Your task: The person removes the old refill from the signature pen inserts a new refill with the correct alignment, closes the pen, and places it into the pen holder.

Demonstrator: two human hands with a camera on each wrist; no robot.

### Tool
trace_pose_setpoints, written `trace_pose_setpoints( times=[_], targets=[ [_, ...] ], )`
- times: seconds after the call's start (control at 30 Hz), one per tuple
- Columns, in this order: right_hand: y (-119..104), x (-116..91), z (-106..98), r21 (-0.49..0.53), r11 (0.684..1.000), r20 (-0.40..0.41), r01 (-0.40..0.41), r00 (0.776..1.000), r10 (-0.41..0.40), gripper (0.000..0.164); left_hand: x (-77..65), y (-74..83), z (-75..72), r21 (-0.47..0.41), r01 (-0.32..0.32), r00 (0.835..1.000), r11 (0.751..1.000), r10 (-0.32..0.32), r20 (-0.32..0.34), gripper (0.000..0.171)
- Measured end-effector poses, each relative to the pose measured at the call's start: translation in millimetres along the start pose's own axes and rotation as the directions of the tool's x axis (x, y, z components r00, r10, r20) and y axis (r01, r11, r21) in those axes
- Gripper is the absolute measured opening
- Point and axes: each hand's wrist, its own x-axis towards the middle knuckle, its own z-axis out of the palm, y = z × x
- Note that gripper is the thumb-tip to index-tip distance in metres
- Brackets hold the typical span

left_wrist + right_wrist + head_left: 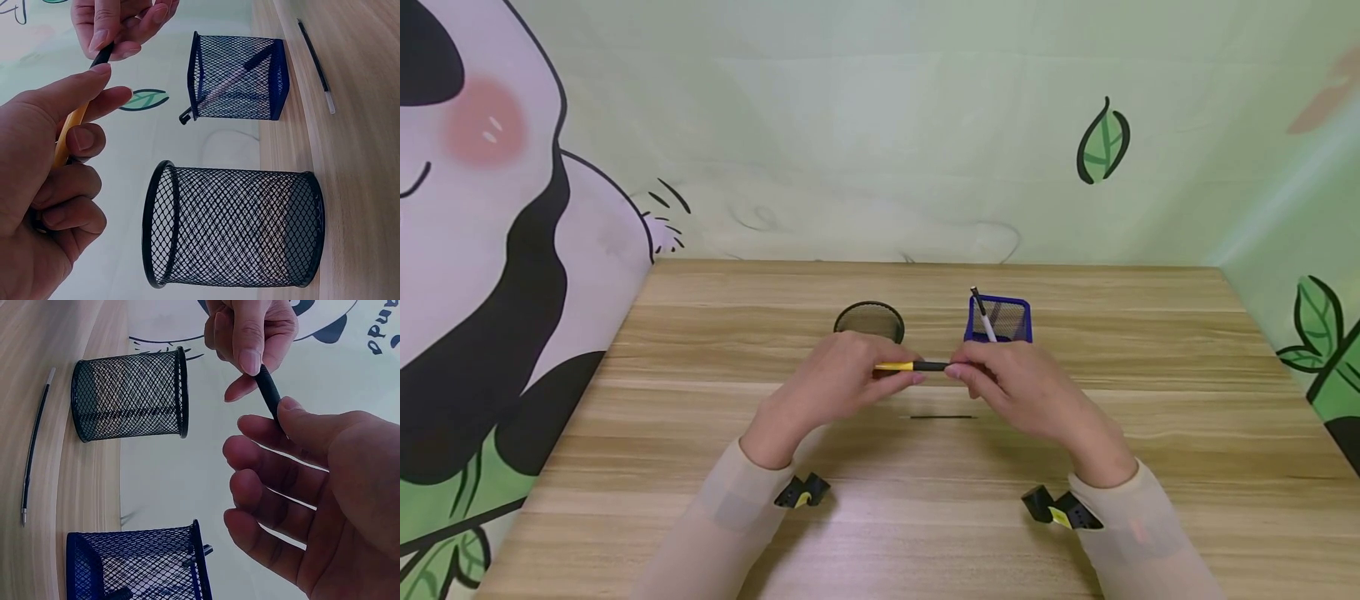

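A yellow pen with a black grip section [930, 367] is held level between both hands above the table. My left hand [842, 375] grips its yellow barrel [74, 122], fingers curled round it. At the black end, my right hand [1026, 387] pinches it between thumb and forefinger; the other fingers of that hand are loosely bent in the right wrist view. A thin black pen refill [942, 417] lies on the table just below the hands, and shows a pale end [331, 103] in the left wrist view. The pen's tip is hidden by the right fingers.
Behind my left hand stands a round black mesh pen holder [234, 228]. Behind the right hand is a square blue mesh pen holder [1018, 315] with a white and black pen [987, 325] leaning in it. A printed cloth backdrop [880, 150] rises at the wooden table's [1150, 333] far edge.
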Motion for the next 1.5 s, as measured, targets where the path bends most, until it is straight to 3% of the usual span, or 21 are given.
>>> trace_pose_setpoints(
  times=[0.27, 0.53, 0.93, 1.5],
  targets=[
    [0.2, 0.1, 0.7, -0.003, 1.000, 0.018, 0.007, 1.000, -0.007, 0.018, 0.3, -0.2, 0.3, 0.004, -0.011, 1.000, 1.000, 0.011, -0.007, 0.021],
    [0.4, -0.3, 1.0, -0.003, 1.000, 0.015, 0.005, 1.000, -0.005, 0.019, -0.7, 1.1, -0.8, 0.000, 0.021, 1.000, 1.000, -0.021, 0.008, 0.027],
    [0.7, -0.8, 0.5, 0.023, 1.000, -0.016, 0.009, 1.000, -0.009, 0.006, -0.7, 0.0, -0.6, 0.014, 0.006, 1.000, 1.000, -0.006, -0.008, 0.025],
    [1.6, -0.3, 1.5, 0.007, 1.000, 0.003, 0.011, 1.000, -0.011, 0.015, 0.1, 2.2, -1.0, -0.009, 0.031, 0.999, 0.999, -0.031, 0.016, 0.022]
  ],
)
